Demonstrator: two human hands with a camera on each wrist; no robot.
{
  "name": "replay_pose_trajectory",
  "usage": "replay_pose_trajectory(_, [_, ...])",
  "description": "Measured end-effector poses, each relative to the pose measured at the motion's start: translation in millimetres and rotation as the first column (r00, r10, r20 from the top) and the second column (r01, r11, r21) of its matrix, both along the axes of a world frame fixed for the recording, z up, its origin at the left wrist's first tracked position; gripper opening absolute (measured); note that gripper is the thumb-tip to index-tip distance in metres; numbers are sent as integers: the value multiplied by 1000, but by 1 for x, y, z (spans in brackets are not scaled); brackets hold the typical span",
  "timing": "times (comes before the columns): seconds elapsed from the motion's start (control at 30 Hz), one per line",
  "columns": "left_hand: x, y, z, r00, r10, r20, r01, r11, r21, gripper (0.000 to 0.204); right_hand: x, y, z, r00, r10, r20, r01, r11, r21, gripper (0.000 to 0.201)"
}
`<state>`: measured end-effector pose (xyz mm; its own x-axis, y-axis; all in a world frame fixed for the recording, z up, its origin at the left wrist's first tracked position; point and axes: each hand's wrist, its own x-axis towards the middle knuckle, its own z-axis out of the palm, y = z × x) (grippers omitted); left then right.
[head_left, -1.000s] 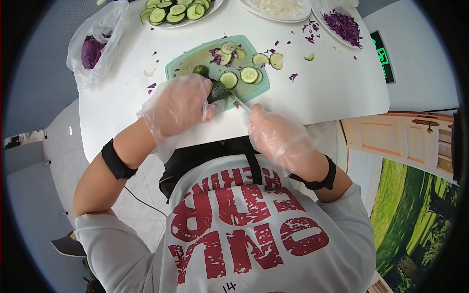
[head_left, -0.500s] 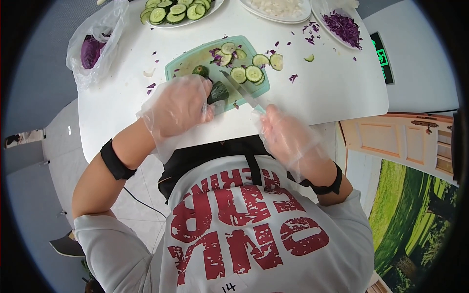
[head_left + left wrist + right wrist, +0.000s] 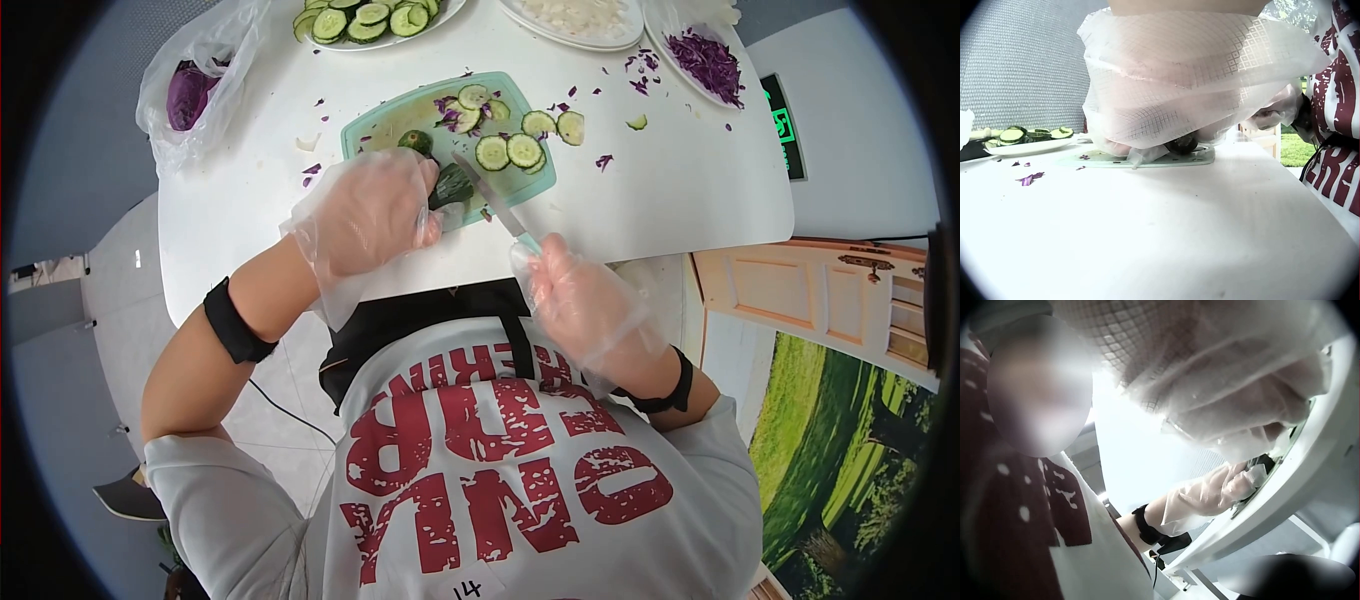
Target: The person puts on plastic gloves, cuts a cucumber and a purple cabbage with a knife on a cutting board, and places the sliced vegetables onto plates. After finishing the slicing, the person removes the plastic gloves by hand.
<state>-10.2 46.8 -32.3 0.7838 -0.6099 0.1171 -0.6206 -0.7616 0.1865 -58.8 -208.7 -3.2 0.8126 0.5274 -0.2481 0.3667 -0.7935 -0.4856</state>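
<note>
My left hand (image 3: 375, 210), in a clear plastic glove, grips a dark green cucumber (image 3: 453, 187) on the pale green cutting board (image 3: 375, 130). The cucumber's cut end points right, toward the blade. My gloved right hand (image 3: 590, 300) holds a knife (image 3: 495, 200) by its light handle, the blade slanting over the board just right of the cucumber. Cut cucumber slices (image 3: 522, 150) lie to the right of the blade, and more lie at the board's far side among purple shreds. Another dark green cucumber end (image 3: 415, 141) shows beyond my left fingers.
At the back stand a plate of cucumber slices (image 3: 368, 22), a plate of white pieces (image 3: 585, 18) and a plate of shredded purple cabbage (image 3: 705, 66). A plastic bag with a purple cabbage piece (image 3: 190, 97) sits at the left. Purple scraps (image 3: 604, 161) dot the white table.
The knife has come away from the cucumber's cut end to the right, and the nearby slices have shifted right. My right hand has moved right and toward my body; my left hand keeps its grip.
</note>
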Motion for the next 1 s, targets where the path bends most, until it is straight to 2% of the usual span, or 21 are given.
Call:
replay_pose_trajectory(0.07, [-1, 0, -1, 999, -12, 45, 13, 1000, -21, 30, -1, 0, -1, 1000, 19, 15, -19, 1000, -18, 18])
replay_pose_trajectory(0.13, [-1, 0, -2, 999, -9, 48, 10, 1000, -12, 30, -2, -2, -2, 954, 204, 218, -185, 977, -106, 19])
replay_pose_trajectory(0.27, [0, 0, 0, 1000, 8, -8, -8, 999, 39, 30, -3, -1, -3, 929, 250, 274, -222, 967, -127, 20])
replay_pose_trajectory(0.33, [0, -1, 1, 1000, 10, -12, -10, 999, 45, 30, -1, 5, 1, 999, 6, -41, -7, 1000, -16, 21])
replay_pose_trajectory(0.47, [-1, 0, 0, 1000, -1, 5, 0, 1000, 30, 31, 1, 9, 3, 997, 6, -78, -7, 1000, -21, 21])
replay_pose_trajectory(0.57, [-1, 0, 0, 1000, 0, 9, -1, 1000, 29, 31, -1, 5, -2, 998, 67, -7, -68, 997, -27, 20])
replay_pose_trajectory(0.6, [-1, 0, -1, 1000, 0, 9, 0, 1000, 29, 31, -3, -3, -20, 930, 207, 304, -205, 978, -40, 18])
replay_pose_trajectory(0.63, [-1, 1, -2, 999, -9, 32, 8, 1000, 17, 31, -2, -4, -22, 749, 319, 580, -328, 940, -95, 16])
replay_pose_trajectory(0.67, [-1, 2, -4, 998, -17, 57, 17, 1000, 6, 31, -3, -3, -22, 749, 320, 580, -327, 940, -95, 16])
replay_pose_trajectory(0.73, [-1, 2, -5, 997, -21, 75, 20, 1000, 2, 31, -2, 4, -10, 948, 204, 243, -190, 978, -83, 14])
replay_pose_trajectory(0.77, [-1, 2, -5, 995, -24, 95, 24, 1000, -2, 31, 0, 10, -3, 948, 203, 244, -188, 979, -83, 14])
replay_pose_trajectory(0.8, [-1, 1, -5, 995, -25, 95, 25, 1000, -2, 31, 3, 17, 3, 996, 52, 69, -48, 997, -61, 15])
replay_pose_trajectory(0.83, [-2, 1, -4, 995, -22, 93, 23, 1000, -7, 31, 6, 22, 6, 989, -102, -109, 95, 993, -64, 16])
replay_pose_trajectory(1.0, [-1, 0, -2, 1000, 4, 19, -5, 999, 40, 31, 10, 29, 8, 989, -96, -114, 85, 992, -95, 18])
